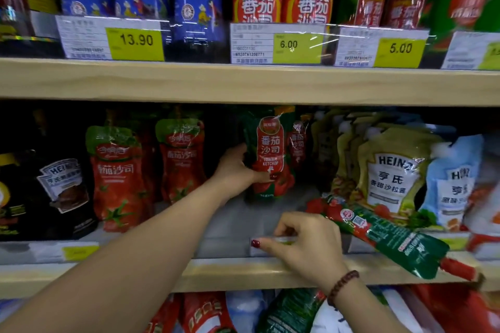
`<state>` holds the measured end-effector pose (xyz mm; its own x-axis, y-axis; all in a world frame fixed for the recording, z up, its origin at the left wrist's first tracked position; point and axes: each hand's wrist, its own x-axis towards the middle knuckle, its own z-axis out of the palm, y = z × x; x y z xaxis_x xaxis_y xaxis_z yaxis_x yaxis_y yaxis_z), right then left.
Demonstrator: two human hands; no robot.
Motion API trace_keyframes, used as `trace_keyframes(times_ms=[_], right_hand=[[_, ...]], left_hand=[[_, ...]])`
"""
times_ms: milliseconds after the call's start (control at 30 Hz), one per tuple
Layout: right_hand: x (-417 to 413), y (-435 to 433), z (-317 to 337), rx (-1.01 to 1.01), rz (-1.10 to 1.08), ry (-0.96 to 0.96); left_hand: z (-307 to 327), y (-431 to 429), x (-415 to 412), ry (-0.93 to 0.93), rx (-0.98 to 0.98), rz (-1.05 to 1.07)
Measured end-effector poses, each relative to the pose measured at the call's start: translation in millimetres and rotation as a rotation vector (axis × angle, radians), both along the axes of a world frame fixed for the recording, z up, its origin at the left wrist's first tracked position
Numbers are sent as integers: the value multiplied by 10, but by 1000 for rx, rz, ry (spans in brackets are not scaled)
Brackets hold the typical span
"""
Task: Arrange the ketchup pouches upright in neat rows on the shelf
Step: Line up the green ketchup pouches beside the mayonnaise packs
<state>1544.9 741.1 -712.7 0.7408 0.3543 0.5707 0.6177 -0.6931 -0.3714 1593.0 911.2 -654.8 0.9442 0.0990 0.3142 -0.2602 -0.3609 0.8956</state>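
A green and red ketchup pouch (270,149) stands upright at the back middle of the middle shelf (232,270). My left hand (238,167) grips its lower left side, thumb across the front. Another pouch of the same kind (297,140) stands just behind it to the right. My right hand (303,243) holds a second green and red ketchup pouch (389,238), which lies flat and slanted over the shelf's front edge, cap end pointing to the lower right. The fingers hide that pouch's near end.
Red tomato pouches (119,178) stand in rows left of the gap, dark Heinz pouches (62,186) further left. Yellow Heinz salad-dressing pouches (389,170) and a blue one (454,181) crowd the right. Bottles and price tags (297,44) fill the upper shelf; more pouches lie below.
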Motion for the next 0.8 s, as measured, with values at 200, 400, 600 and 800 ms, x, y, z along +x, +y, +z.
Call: trace_keyframes(times_ms=[200,400,600,800], right_hand=[[19,22,-37,34,-5,-83],[41,26,-74,55,10,-92],[33,31,-71,78,15,-135],[28,28,-72,103,19,-176]], left_hand=[[-4,-380,284,-113,22,22],[-150,-629,569,-84,58,-69],[-370,-696,694,-4,146,-111],[-386,-596,708,40,144,-161]])
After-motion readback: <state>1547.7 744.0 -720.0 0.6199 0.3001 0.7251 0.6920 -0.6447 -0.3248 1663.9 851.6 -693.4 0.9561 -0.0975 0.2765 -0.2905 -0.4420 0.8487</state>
